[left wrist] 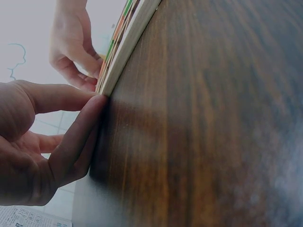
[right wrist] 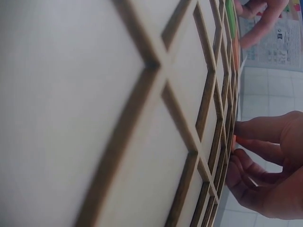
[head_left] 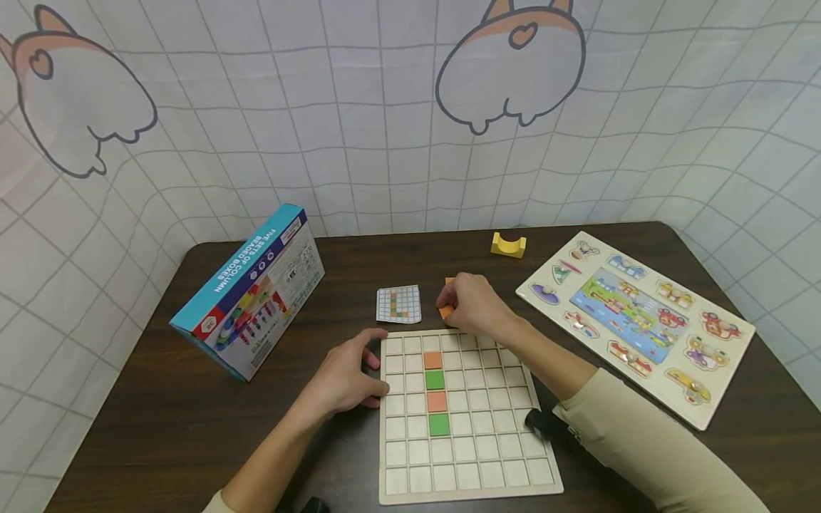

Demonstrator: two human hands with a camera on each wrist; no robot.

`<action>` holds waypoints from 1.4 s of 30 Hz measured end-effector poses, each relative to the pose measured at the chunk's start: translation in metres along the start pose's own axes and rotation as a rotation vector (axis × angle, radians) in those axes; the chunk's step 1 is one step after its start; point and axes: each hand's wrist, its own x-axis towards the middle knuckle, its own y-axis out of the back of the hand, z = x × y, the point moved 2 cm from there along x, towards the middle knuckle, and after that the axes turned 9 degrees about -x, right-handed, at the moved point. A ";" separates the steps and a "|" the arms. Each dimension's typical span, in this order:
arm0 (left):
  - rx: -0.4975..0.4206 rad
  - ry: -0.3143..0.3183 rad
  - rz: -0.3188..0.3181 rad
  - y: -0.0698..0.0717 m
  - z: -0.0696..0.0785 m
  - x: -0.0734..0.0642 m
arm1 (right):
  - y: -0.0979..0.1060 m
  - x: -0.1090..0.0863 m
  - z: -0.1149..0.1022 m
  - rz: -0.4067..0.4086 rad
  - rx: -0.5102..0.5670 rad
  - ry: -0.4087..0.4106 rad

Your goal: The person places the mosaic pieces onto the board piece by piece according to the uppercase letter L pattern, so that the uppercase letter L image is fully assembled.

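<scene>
1. A white checked curtain (head_left: 385, 178) hung behind the dark table (head_left: 160, 399)
2. The grid board (head_left: 481, 423) lay lower centre, the left hand (head_left: 346, 374), fingers spread, touching its left edge
3. Near centre, the right hand (head_left: 476, 305) pinched an orange piece (head_left: 445, 312)

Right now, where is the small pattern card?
In the head view, the card lies just beyond the grid board, to the left of the right hand.
</scene>
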 end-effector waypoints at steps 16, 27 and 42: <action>-0.001 0.000 0.007 -0.001 0.000 0.000 | 0.004 -0.007 -0.003 0.002 0.021 -0.016; 0.000 -0.012 0.016 0.000 0.000 -0.001 | 0.010 -0.013 -0.004 0.002 0.024 -0.029; 0.006 -0.005 0.017 0.000 0.001 0.000 | 0.013 -0.027 -0.009 0.011 0.019 -0.008</action>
